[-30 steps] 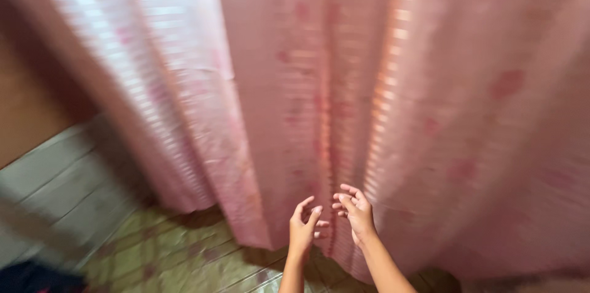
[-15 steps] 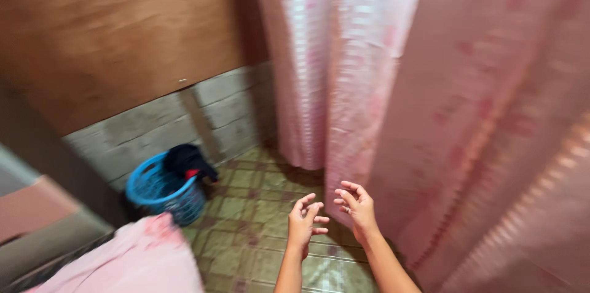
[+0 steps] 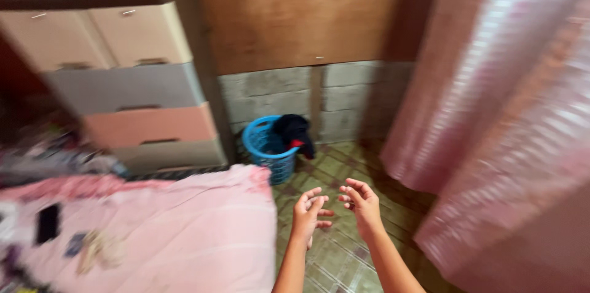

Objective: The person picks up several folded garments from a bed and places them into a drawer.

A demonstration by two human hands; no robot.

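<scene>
My left hand (image 3: pixel 309 213) and my right hand (image 3: pixel 362 204) hover side by side over the tiled floor (image 3: pixel 344 250), low in the middle of the head view. Both are empty, with fingers spread and slightly curled, and they touch nothing. The pink curtain (image 3: pixel 516 133) hangs to their right, apart from them. A pink bed sheet (image 3: pixel 178 231) lies just left of my left hand.
A blue laundry basket (image 3: pixel 265 145) with dark clothes (image 3: pixel 294 130) stands against the block wall (image 3: pixel 344 93). A pastel drawer unit (image 3: pixel 132 78) is at the left. A dark phone (image 3: pixel 47 222) and small items lie on the sheet.
The view has swung left from the curtain to the wall, basket, drawers and bed. My hands keep the same open pose in front of me.
</scene>
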